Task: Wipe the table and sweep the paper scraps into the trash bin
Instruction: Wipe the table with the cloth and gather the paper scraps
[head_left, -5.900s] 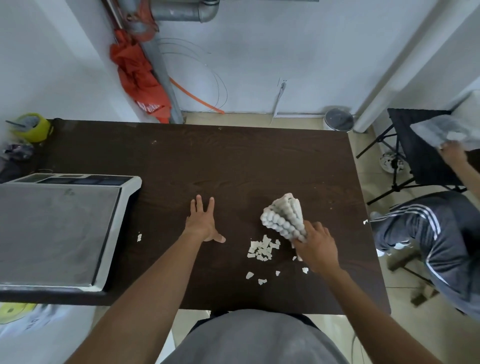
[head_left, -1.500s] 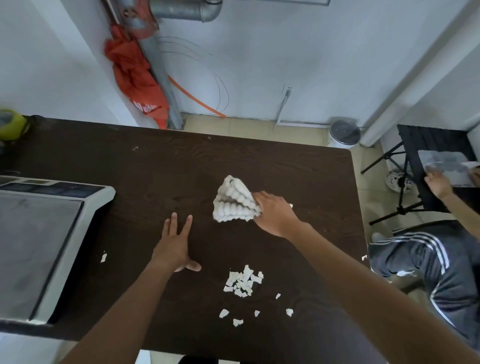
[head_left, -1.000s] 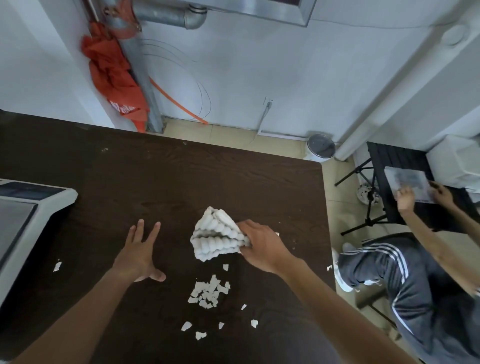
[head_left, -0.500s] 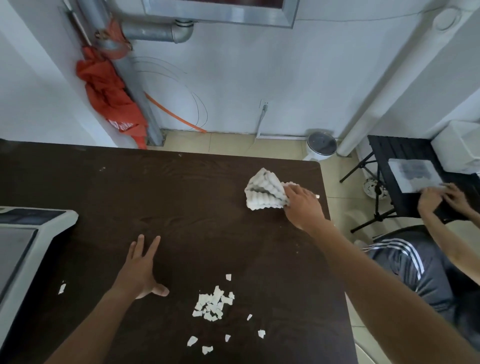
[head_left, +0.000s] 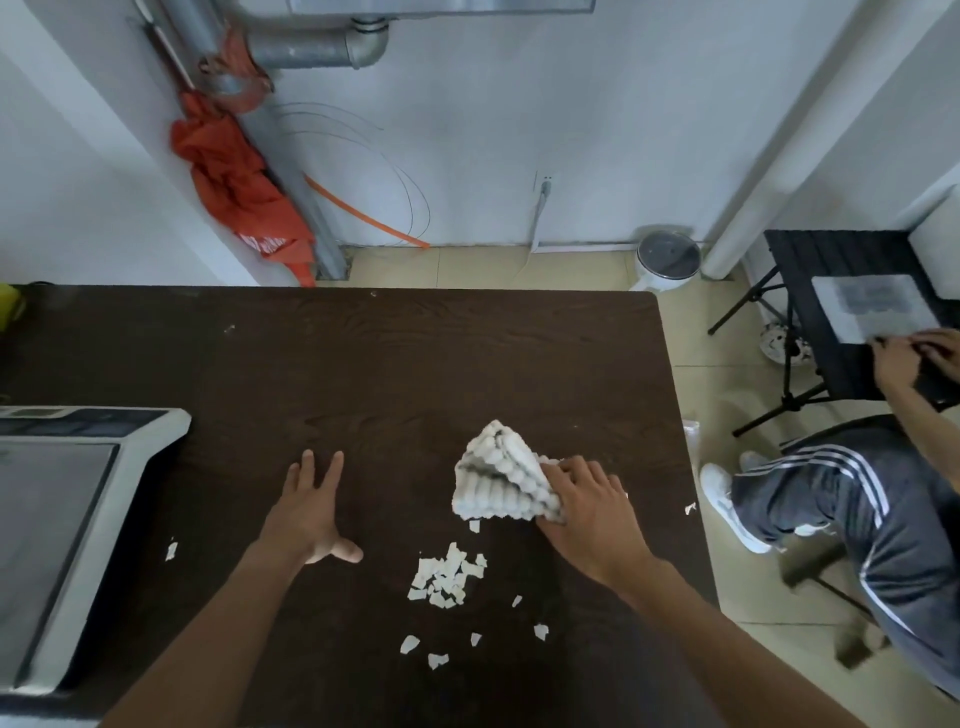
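My right hand (head_left: 587, 514) grips a white ribbed cloth (head_left: 496, 475) and holds it down on the dark wooden table (head_left: 415, 364), right of centre. Just below the cloth lies a heap of white paper scraps (head_left: 445, 574), with several loose scraps (head_left: 410, 644) nearer the front edge and one lone scrap (head_left: 171, 550) far left. My left hand (head_left: 311, 512) rests flat on the table with fingers spread, left of the heap. A small white trash bin (head_left: 665, 260) with a dark lid stands on the floor beyond the table's far right corner.
A large grey-and-white scale (head_left: 62, 525) fills the table's left side. A seated person (head_left: 852, 525) in striped grey trousers is close to the right edge, hands on a black folding stand (head_left: 831, 291). An orange cloth (head_left: 234, 192) hangs on a pipe at the wall.
My right hand has pulled the cloth from the table's far right corner back toward me, to just above the scrap heap. My left hand has stayed flat on the table.
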